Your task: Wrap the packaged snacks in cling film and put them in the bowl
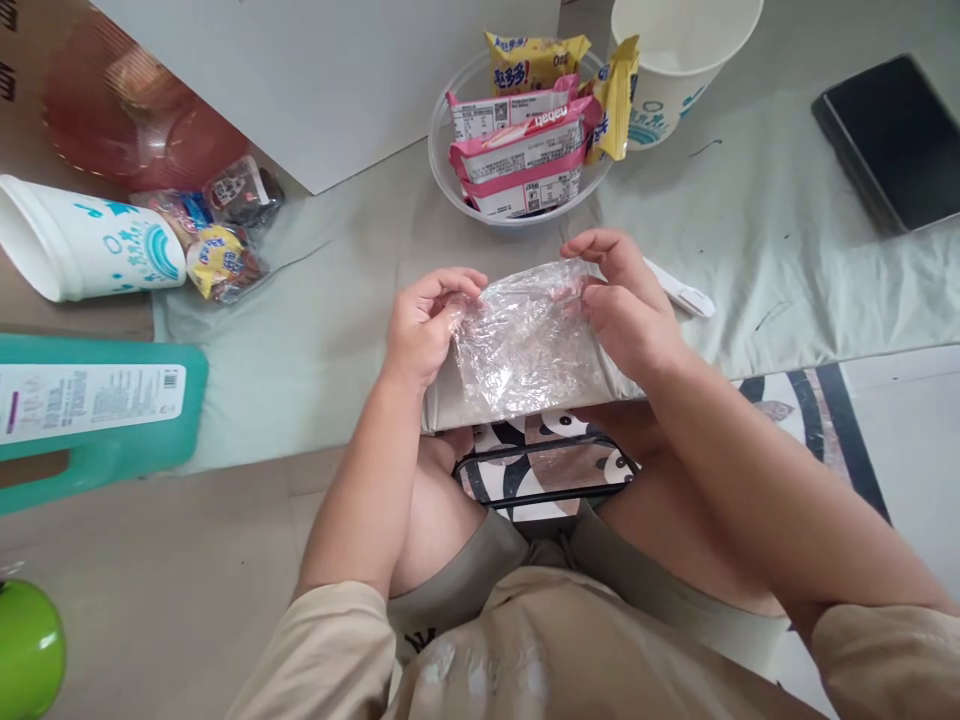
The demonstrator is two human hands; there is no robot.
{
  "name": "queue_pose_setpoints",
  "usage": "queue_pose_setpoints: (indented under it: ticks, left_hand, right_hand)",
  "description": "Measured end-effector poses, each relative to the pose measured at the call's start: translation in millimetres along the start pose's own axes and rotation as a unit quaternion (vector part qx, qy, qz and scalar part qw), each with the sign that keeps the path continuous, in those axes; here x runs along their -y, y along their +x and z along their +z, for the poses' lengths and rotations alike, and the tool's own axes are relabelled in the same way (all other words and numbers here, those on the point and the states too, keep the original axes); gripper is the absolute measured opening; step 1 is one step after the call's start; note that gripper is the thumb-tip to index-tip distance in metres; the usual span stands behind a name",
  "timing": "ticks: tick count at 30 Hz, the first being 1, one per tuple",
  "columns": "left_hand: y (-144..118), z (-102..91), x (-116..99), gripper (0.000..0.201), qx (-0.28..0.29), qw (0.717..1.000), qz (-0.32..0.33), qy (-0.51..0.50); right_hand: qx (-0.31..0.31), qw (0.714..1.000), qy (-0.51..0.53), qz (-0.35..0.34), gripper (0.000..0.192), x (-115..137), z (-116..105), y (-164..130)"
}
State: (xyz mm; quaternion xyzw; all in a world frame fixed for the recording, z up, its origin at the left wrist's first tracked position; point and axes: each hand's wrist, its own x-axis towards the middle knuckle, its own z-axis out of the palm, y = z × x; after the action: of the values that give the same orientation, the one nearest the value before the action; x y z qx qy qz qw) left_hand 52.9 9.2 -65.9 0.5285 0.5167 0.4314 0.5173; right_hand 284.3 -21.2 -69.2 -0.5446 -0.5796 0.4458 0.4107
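A crinkled sheet of clear plastic film (pixel 525 340), possibly a flat bag, is stretched between my two hands in front of my lap. My left hand (pixel 424 325) pinches its upper left corner between thumb and fingers. At the upper right, my right hand (pixel 634 310) grips the other corner with its fingers curled. Beyond them, a clear round bowl (pixel 442 190) holds several pink-and-white snack packets (pixel 517 165) and yellow snack packets (pixel 536 62). A slim white plastic item (pixel 690 297) lies beside my right hand, partly hidden by it.
A paper cup (pixel 686 60) stands by the bowl and a black phone (pixel 896 145) lies at right. On the left are a tipped paper cup (pixel 97 240), wrapped snacks (pixel 225 260), a teal bottle (pixel 180 400) and a white box (pixel 337 80). The cloth-covered surface (pixel 315 350) ends near my knees.
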Motion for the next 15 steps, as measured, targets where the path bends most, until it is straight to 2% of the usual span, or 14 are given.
queue_pose_setpoints:
  ticks: [6,8,12,15]
  left_hand:
    - [3,-9.8,3,0.011,0.062,0.989,0.0,-0.137]
    - [4,-12.4,6,0.023,0.077,0.983,-0.011,-0.168]
    - [7,-14.1,16,0.058,0.069,0.987,0.001,-0.144]
    - [8,-15.1,19,0.07,0.065,0.987,0.008,-0.144]
  right_hand:
    - [0.006,0.999,0.04,-0.018,0.053,-7,-1,2]
    - [0.003,0.998,0.056,-0.03,0.055,-11,-3,2]
    - [-0.03,0.994,0.099,-0.046,0.06,-18,-3,4]
    - [-0.01,0.989,0.146,-0.035,0.07,-15,-1,5]
